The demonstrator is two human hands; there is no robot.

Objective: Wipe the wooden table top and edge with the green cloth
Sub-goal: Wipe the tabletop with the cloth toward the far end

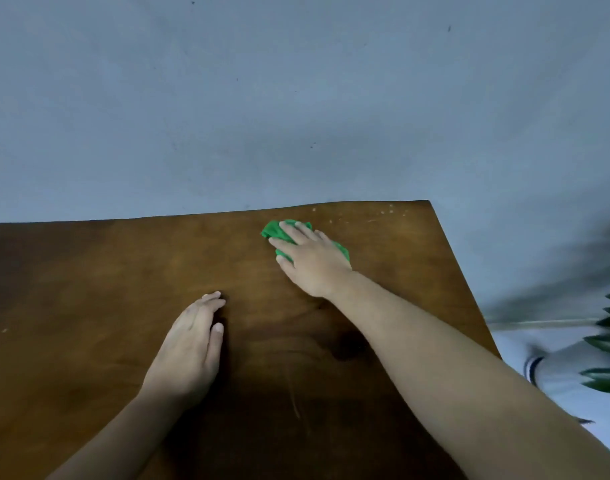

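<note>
Most of the green cloth (279, 232) sits hidden under the right hand (312, 261), only bunched edges poking out past the fingers, so its full shape can't be read. The tabletop (88, 289) runs off the left and bottom edges. Both forearms are cut off by the bottom edge too. At the far right, the dark green leaves (608, 344) are smeared and clipped by the frame, and the white striped object (539, 367) below the table is too blurred to identify.

No text, label, brand, number or sign can be read anywhere; every surface in view is unmarked.
</note>
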